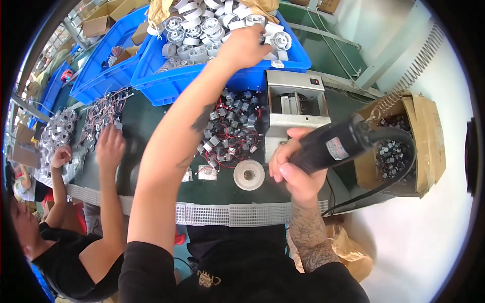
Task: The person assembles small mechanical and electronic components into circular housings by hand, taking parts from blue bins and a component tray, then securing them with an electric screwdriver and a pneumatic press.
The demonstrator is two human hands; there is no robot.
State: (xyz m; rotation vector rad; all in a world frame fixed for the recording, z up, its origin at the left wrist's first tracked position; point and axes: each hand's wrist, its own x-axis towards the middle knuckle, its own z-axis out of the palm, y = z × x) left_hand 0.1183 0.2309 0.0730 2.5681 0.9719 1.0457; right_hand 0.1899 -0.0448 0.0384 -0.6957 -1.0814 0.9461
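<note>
My left hand (246, 47) reaches over a blue bin (172, 81) heaped with white round plastic housings (199, 52). Its thumb stands apart from the fingers, whose tips touch the housings at the right side of the heap. A black electric screwdriver (328, 146) lies tilted in my right hand (295, 169), the fingers wrapped round its lower body. Just left of that hand, a white round housing (242, 184) sits on the dark green table (202, 190), its open side up with a metallic part at its centre. The screwdriver's tip is mostly hidden by my fingers.
Small motors with red wires (230, 126) lie piled mid-table. Behind my right hand stands a grey machine (295, 81). A cardboard box (427, 146) of small parts is at right, below a coiled spring (414, 65). At left, a co-worker's hands (110, 146) handle wired parts.
</note>
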